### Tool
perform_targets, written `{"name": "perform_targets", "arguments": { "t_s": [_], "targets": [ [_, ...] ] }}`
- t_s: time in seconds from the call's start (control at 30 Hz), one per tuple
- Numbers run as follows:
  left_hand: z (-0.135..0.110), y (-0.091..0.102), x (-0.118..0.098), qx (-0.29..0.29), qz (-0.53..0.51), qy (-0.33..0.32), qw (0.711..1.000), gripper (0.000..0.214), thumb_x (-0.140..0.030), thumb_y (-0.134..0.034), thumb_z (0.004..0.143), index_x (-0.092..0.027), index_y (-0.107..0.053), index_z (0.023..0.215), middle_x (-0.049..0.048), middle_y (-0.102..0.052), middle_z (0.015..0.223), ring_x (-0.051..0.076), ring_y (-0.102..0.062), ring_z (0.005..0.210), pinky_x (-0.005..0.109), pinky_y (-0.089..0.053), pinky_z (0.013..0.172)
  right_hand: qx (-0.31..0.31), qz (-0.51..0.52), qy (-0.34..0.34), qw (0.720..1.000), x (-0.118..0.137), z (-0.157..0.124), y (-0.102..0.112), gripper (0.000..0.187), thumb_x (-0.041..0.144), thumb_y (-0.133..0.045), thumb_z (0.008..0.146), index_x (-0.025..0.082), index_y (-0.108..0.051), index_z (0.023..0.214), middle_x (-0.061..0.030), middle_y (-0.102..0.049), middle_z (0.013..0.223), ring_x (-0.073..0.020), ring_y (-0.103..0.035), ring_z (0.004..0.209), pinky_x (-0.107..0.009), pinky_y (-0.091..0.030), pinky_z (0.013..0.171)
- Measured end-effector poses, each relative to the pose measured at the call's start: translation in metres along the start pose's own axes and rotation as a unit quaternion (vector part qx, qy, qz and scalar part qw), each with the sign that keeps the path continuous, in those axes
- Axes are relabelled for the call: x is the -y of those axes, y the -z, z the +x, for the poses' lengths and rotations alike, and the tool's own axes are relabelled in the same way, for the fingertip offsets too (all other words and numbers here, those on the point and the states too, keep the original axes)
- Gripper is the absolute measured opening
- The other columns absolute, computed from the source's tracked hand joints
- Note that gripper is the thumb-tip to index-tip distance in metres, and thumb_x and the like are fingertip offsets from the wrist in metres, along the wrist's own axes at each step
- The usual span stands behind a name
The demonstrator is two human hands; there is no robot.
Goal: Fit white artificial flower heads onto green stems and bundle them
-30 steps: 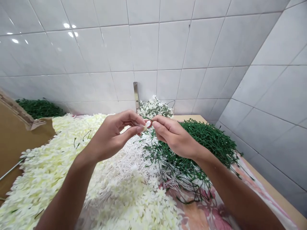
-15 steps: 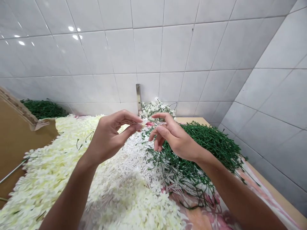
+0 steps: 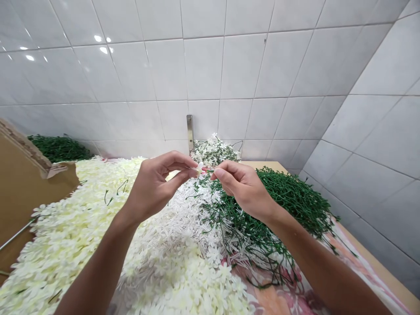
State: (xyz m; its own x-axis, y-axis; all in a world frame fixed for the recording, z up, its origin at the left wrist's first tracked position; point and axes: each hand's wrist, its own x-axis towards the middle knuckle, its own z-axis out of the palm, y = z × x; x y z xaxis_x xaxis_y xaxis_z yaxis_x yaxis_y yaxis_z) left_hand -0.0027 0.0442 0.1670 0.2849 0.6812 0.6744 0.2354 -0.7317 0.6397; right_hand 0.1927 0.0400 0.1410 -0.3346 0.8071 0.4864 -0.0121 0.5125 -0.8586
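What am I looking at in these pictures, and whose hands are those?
There's no robot: a person is working with two bare hands. Every picture comes from one camera on that person's head, looking forward and down.

The left hand pinches a small white flower with thin petals. The right hand pinches what looks like a thin green stem beside it; I can't tell whether they're joined.

Below are a big heap of creamy-white flowers, a tangle of thin white strands and a pile of wiry green stems, on a pink-and-orange patterned sheet.
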Motion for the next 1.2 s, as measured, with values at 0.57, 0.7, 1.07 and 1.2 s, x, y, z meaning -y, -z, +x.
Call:
{"name": "perform_targets", "arguments": {
  "t_s": [0.57, 0.7, 1.07, 1.2],
  "targets": [
    [-0.002, -0.004, 0.003, 0.013, 0.02, 0.007, 1.0, 0.007, -0.026, -0.065, 0.081, -0.02, -0.069, 0.082, 0.0008, -0.07, 0.073, 0.013, -0.067, 0.068, 0.025, -0.056, 0.066, -0.001, 0.029, 0.009, 1.0, 0.001, 0.0, -0.003, 0.02, 0.034, -0.055, 0.089, 0.016, -0.061, 0.084, 0.007, -0.033, 0.055, -0.0048, -0.024, 0.046, -0.021, -0.02, 0.04],
    [-0.002, -0.009, 0.003, 0.004, 0.038, -0.002, 0.999, 0.005, -0.023, -0.063, 0.083, -0.02, -0.067, 0.082, -0.0002, -0.068, 0.074, 0.012, -0.065, 0.067, 0.023, -0.053, 0.064, -0.01, 0.026, 0.009, 1.0, -0.001, 0.0, -0.005, 0.019, 0.032, -0.055, 0.089, 0.016, -0.062, 0.084, 0.0069, -0.034, 0.056, -0.0045, -0.024, 0.046, -0.02, -0.02, 0.04],
    [-0.004, -0.022, 0.002, 0.011, 0.02, 0.001, 1.0, 0.006, -0.022, -0.059, 0.086, -0.017, -0.06, 0.082, 0.0, -0.062, 0.073, 0.009, -0.057, 0.064, 0.02, -0.047, 0.059, 0.001, 0.091, -0.015, 0.996, 0.001, 0.0, -0.003, 0.017, 0.029, -0.059, 0.086, 0.015, -0.058, 0.076, 0.0045, -0.051, 0.059, -0.002, -0.033, 0.042, -0.017, -0.023, 0.037],
    [-0.005, -0.026, 0.003, -0.012, 0.0, -0.004, 1.0, 0.006, -0.021, -0.059, 0.086, -0.017, -0.06, 0.081, -0.0011, -0.061, 0.072, 0.007, -0.056, 0.063, 0.017, -0.047, 0.057, -0.032, 0.088, -0.003, 0.996, 0.002, -0.002, -0.009, 0.017, 0.029, -0.057, 0.087, 0.015, -0.058, 0.079, 0.0028, -0.057, 0.063, -0.0017, -0.037, 0.039, -0.017, -0.027, 0.035]
  ]
}}
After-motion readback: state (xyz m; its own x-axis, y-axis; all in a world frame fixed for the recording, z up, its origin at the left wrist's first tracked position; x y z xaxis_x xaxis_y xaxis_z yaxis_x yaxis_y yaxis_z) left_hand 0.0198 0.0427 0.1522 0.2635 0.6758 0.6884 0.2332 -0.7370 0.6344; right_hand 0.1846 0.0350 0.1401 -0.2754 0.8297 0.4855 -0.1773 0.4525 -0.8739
